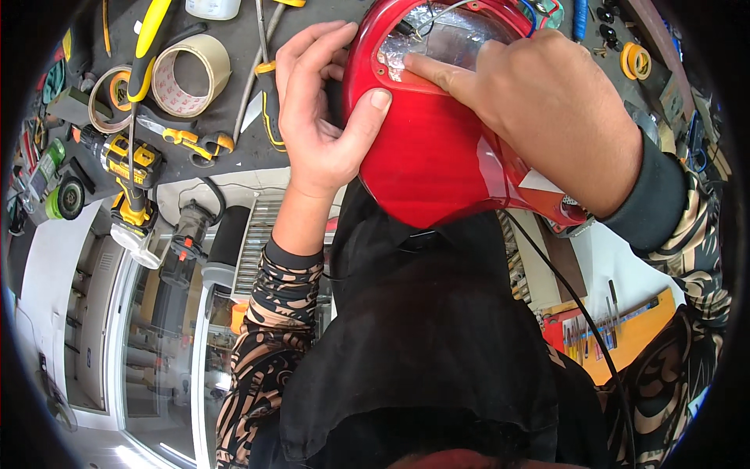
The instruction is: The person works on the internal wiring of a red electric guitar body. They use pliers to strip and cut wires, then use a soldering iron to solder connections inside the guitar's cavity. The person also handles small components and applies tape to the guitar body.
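A glossy red electric guitar body [433,160] is propped against the bench edge in front of me. My left hand [322,129] grips its left edge, thumb on the red face and fingers along the side. Near the top of the body is an opening lined with silver foil [462,48], with thin wires in it. The index fingertip of my right hand [551,102] rests on the foil by the opening's lower left edge. The other fingers of that hand are curled and partly hidden, and its wrist crosses over the guitar's right side.
On the dark bench [242,23] lie a wide roll of masking tape [211,74], a yellow-handled tool [150,35], yellow pliers [199,142] and a yellow cordless drill [129,164]. Yellow tape rolls [635,61] sit at right. A black cable [566,285] hangs beside my apron.
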`<move>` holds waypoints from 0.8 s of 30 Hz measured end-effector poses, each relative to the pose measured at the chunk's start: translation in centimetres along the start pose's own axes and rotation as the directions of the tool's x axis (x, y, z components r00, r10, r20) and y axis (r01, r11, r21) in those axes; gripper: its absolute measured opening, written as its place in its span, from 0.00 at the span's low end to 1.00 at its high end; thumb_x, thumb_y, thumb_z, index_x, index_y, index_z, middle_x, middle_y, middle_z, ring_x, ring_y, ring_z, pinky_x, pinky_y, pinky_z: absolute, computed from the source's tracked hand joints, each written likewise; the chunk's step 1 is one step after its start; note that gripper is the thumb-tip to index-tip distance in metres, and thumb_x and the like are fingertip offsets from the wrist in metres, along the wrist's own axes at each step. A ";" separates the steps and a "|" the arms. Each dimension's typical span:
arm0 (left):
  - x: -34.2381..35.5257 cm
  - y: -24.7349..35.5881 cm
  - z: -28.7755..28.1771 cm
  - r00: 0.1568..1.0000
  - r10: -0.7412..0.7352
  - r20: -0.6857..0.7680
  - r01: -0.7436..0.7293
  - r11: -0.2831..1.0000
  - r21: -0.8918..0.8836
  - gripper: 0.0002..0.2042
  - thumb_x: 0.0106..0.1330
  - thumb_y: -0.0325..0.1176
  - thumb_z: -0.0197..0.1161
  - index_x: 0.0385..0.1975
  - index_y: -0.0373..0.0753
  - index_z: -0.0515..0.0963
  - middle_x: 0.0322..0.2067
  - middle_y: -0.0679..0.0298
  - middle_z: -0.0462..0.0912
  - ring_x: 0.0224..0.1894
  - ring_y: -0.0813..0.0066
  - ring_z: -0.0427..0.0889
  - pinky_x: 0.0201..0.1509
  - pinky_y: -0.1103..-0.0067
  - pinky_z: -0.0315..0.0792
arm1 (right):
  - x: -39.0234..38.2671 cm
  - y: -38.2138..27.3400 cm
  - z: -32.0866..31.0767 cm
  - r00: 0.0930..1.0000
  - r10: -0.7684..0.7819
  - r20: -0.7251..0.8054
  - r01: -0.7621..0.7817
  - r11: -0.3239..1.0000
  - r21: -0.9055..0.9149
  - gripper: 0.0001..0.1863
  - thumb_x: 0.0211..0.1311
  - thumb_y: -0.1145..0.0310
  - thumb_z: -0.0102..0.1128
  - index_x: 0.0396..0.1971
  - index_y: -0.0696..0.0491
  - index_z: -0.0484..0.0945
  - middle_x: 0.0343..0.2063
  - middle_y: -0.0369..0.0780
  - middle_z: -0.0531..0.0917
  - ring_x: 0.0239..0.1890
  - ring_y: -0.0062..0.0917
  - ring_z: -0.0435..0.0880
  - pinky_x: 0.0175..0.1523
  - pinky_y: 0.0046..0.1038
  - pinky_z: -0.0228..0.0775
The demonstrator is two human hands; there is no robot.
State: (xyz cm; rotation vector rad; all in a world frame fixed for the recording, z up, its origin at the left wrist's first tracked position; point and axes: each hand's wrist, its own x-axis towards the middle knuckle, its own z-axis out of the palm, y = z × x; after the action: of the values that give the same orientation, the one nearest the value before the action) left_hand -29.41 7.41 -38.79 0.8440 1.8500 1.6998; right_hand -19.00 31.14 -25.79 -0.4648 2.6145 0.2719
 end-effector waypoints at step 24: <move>0.0 0.1 0.0 1.000 0.019 0.003 -0.019 1.000 -0.003 0.31 0.68 0.28 0.78 0.72 0.30 0.79 0.69 0.51 0.73 0.61 0.67 0.81 0.64 0.72 0.78 | 2.1 3.1 -3.0 0.965 -0.225 0.137 0.183 0.946 0.267 0.28 0.80 0.66 0.61 0.78 0.51 0.79 0.28 0.33 0.87 0.28 0.23 0.86 0.31 0.26 0.75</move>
State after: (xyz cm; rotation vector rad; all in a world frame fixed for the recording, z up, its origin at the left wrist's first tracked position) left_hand -29.42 7.39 -38.68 0.8657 1.8423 1.7117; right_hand -23.06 32.61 -23.86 -0.5910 2.3721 -0.0886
